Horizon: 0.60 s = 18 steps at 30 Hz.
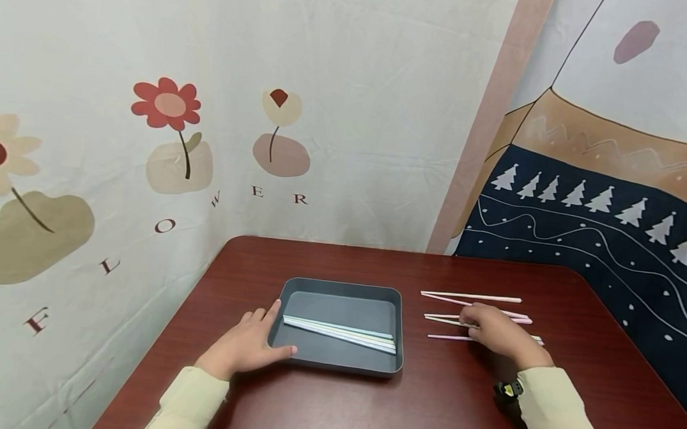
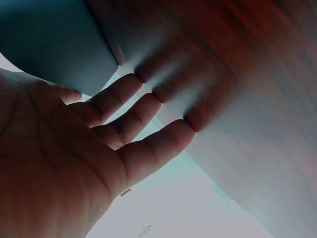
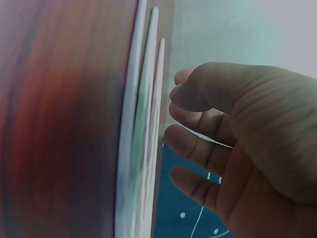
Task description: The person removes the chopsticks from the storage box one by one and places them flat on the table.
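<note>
A dark grey rectangular tray (image 1: 345,305) sits on the table, and several pale chopsticks (image 1: 339,334) lie slantwise inside it. My left hand (image 1: 248,343) rests at the tray's left side, its fingers spread along the outside and its thumb over the near rim. In the left wrist view, three fingertips (image 2: 184,130) touch the table beside the tray wall. To the right of the tray, several pinkish and pale chopsticks (image 1: 471,297) lie in rows. My right hand (image 1: 496,331) hovers over the nearer rows with fingers loosely bent. The right wrist view shows nothing between thumb and fingertips, close above the chopsticks (image 3: 131,134).
The reddish-brown table (image 1: 427,410) ends at a rounded far edge. Behind it hangs a pale cloth wall (image 1: 371,113) with printed flowers, and a dark blue patterned cloth (image 1: 550,217) is at the right. A black watch-like band (image 1: 508,389) is on the right wrist.
</note>
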Each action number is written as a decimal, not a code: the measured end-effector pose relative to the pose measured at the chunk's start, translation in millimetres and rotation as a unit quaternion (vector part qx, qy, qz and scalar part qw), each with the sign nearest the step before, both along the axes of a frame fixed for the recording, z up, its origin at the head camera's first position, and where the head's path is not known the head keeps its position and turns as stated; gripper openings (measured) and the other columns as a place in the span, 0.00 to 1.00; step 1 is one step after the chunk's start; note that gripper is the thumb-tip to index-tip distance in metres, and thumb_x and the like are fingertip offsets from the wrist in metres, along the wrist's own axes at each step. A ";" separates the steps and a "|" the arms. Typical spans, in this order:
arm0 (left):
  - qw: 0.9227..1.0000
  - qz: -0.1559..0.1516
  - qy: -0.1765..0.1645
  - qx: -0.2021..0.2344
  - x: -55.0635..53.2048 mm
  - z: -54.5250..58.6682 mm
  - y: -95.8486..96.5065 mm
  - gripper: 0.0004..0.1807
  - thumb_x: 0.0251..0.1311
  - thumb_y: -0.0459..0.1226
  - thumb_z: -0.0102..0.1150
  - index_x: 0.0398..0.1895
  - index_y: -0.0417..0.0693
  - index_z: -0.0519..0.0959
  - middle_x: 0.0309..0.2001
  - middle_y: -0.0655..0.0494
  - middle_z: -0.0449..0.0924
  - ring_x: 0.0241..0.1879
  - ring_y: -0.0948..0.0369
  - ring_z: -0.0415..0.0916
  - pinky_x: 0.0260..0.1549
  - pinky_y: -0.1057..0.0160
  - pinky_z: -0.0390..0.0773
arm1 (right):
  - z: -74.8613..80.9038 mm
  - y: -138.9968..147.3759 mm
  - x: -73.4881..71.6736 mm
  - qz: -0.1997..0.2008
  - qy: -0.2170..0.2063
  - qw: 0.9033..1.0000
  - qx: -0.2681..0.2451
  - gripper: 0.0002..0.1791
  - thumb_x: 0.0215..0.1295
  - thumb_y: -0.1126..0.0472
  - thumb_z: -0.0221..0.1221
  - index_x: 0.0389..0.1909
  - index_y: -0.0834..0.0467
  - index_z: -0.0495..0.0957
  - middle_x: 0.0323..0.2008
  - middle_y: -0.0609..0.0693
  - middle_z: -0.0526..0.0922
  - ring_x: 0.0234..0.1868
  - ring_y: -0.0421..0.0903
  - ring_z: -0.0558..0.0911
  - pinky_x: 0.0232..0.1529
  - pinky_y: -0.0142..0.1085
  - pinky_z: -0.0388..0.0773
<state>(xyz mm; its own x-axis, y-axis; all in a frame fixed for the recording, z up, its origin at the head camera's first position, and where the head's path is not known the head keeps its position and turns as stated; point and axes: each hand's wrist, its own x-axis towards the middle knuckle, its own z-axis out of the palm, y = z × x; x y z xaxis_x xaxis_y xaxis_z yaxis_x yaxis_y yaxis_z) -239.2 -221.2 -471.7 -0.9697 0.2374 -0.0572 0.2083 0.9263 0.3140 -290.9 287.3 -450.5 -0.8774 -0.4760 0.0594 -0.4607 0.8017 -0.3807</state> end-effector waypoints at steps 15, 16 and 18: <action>1.000 0.005 0.004 0.002 5.6 1.1 1.8 0.64 0.48 0.75 0.56 0.78 0.40 0.52 0.62 0.41 0.68 0.60 0.45 0.66 0.52 0.47 0.73 | 14.7 -52.7 -12.8 0.038 0.021 0.999 -0.010 0.06 0.62 0.69 0.65 0.37 0.56 0.82 0.33 0.43 0.77 0.34 0.41 0.76 0.40 0.44 0.78; 1.000 0.006 0.004 0.001 5.9 1.2 1.8 0.65 0.48 0.75 0.56 0.78 0.41 0.52 0.62 0.41 0.68 0.60 0.45 0.66 0.52 0.47 0.73 | 15.7 -55.8 -13.4 0.043 0.022 0.999 -0.013 0.06 0.62 0.68 0.65 0.37 0.56 0.82 0.33 0.42 0.77 0.34 0.41 0.76 0.40 0.44 0.78; 1.000 0.006 0.005 -0.001 6.3 1.5 1.8 0.65 0.48 0.75 0.55 0.78 0.41 0.53 0.62 0.40 0.68 0.60 0.45 0.67 0.51 0.47 0.73 | 17.9 -61.7 -14.9 0.060 0.029 0.998 -0.019 0.05 0.61 0.68 0.66 0.37 0.57 0.82 0.32 0.43 0.77 0.34 0.41 0.76 0.40 0.43 0.78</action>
<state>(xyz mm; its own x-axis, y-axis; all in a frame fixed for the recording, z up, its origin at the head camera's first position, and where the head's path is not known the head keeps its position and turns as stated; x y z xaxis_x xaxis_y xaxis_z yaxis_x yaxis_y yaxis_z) -232.9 -219.4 -470.1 -0.9730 0.2259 -0.0475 0.2006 0.9293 0.3102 -305.7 225.6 -432.6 -0.8087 -0.5739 0.1290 -0.5750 0.7250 -0.3791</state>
